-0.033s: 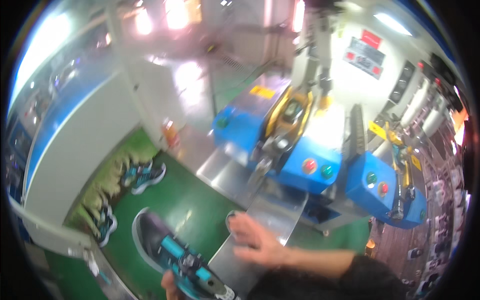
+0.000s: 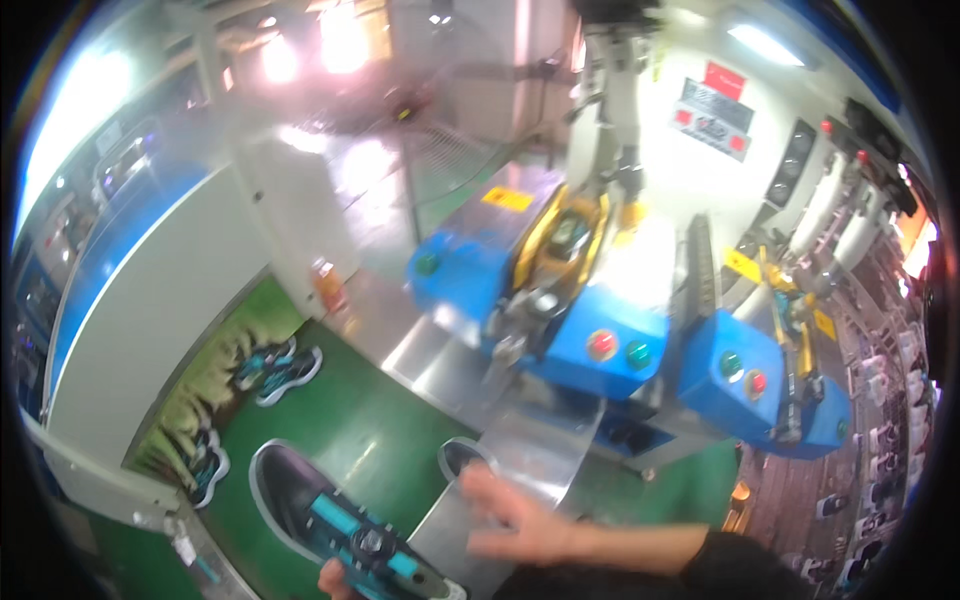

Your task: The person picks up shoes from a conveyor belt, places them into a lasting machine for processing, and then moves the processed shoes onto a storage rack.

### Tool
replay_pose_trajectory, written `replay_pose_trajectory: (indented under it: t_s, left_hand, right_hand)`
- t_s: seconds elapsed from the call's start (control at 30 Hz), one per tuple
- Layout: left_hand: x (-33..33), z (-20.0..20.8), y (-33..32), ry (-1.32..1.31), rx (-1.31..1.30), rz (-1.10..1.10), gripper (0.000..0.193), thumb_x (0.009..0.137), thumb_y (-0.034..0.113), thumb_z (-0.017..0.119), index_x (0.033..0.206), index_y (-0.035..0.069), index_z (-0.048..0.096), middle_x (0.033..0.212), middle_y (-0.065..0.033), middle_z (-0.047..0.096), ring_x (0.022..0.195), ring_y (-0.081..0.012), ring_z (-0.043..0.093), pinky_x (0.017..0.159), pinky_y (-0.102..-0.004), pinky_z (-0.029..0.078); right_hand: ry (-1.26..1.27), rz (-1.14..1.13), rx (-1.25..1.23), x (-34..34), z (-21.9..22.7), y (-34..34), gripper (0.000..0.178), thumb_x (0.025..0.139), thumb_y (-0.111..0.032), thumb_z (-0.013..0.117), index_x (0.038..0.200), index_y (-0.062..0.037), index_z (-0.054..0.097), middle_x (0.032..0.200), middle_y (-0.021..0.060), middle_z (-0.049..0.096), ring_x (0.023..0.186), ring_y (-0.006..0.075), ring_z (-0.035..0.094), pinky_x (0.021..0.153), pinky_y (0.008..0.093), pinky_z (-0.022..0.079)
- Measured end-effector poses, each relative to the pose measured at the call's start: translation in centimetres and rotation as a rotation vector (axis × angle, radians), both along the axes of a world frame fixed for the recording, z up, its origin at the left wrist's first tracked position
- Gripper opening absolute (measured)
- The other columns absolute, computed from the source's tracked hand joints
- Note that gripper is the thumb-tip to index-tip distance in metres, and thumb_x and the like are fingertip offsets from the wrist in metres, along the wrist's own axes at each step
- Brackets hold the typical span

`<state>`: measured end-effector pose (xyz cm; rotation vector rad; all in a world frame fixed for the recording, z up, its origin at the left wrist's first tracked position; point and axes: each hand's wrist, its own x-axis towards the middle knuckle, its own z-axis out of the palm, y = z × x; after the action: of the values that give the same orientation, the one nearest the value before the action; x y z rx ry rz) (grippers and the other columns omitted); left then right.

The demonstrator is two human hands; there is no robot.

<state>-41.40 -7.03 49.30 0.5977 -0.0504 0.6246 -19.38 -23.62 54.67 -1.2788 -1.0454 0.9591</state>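
Note:
A dark shoe (image 2: 330, 515) with turquoise straps, a round dark piece on top and a pale sole edge is tilted low in front of me. My left hand (image 2: 338, 580) grips its lower side; only part of the fingers shows. To the right, my right hand (image 2: 520, 520) hovers with fingers stretched out, slightly blurred, over a bare metal plate (image 2: 540, 445). Just beyond its fingertips shows the rounded, pale-edged end of another dark shoe (image 2: 456, 455); my hand hides the rest, and I cannot tell whether they touch.
Two more dark-and-turquoise shoes (image 2: 275, 370) (image 2: 207, 470) lie left on the green surface (image 2: 370, 400). Ahead stands a blue machine (image 2: 610, 345) with red and green buttons and a yellow-edged clamp (image 2: 565, 240). A second blue unit (image 2: 735, 370) is right, with shoe racks (image 2: 890, 430) beyond.
The view has shifted a little. My right hand has come slightly nearer to me, exposing more of the shoe end beyond it. My left hand keeps its grip on the shoe.

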Motion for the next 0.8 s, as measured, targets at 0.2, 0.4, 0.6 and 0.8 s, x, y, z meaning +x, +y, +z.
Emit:
replay_pose_trajectory:
  t_s: [0.2, 0.4, 0.6, 0.8]
  left_hand:
    - [11.9, 0.2, -9.5, 0.459, 0.220, 0.028, 0.069, 0.073, 0.028, 0.064, 0.132, -0.003, 0.042, 0.119, -0.0187, 0.058, 0.105, -0.0313, 0.060, 0.093, -0.0433, 0.049]
    - [24.2, 0.3, -13.0, 0.718, 0.415, 0.194, 0.050, 0.090, 0.020, 0.058, 0.131, -0.004, 0.043, 0.122, -0.0145, 0.055, 0.109, -0.0240, 0.056, 0.096, -0.0349, 0.044]
    - [45.2, 2.1, 0.4, 0.627, 0.962, 0.138, 0.069, 0.091, 0.011, 0.059, 0.143, -0.004, 0.015, 0.144, -0.0266, 0.032, 0.135, -0.0292, 0.034, 0.112, -0.0368, 0.026]
    - [66.5, -2.2, 7.3, 0.827, 1.823, 0.214, 0.066, 0.088, 0.028, 0.051, 0.137, -0.011, 0.029, 0.120, -0.0338, 0.052, 0.110, -0.0458, 0.052, 0.097, -0.0467, 0.041]
  right_hand:
    - [-0.059, -0.147, 0.121, 2.9, -1.9, -8.0, 0.078, 0.083, -0.028, 0.072, 0.141, 0.0019, 0.029, 0.134, 0.0206, 0.044, 0.122, 0.0276, 0.046, 0.104, 0.0340, 0.035]
    - [0.443, -0.548, 0.038, 9.7, -3.9, -15.0, 0.059, 0.081, -0.023, 0.073, 0.127, 0.0018, 0.047, 0.121, 0.0092, 0.053, 0.108, 0.0170, 0.049, 0.095, 0.0304, 0.040]
    - [0.303, -0.698, -0.081, 14.1, 5.6, -15.3, 0.053, 0.073, -0.020, 0.075, 0.115, 0.0029, 0.054, 0.106, 0.0105, 0.058, 0.096, 0.0207, 0.054, 0.086, 0.0352, 0.046]
    - [0.130, -0.720, -0.374, 16.9, 5.8, -12.4, 0.067, 0.070, -0.025, 0.078, 0.124, 0.0025, 0.050, 0.118, 0.0133, 0.053, 0.109, 0.0249, 0.049, 0.096, 0.0374, 0.040]
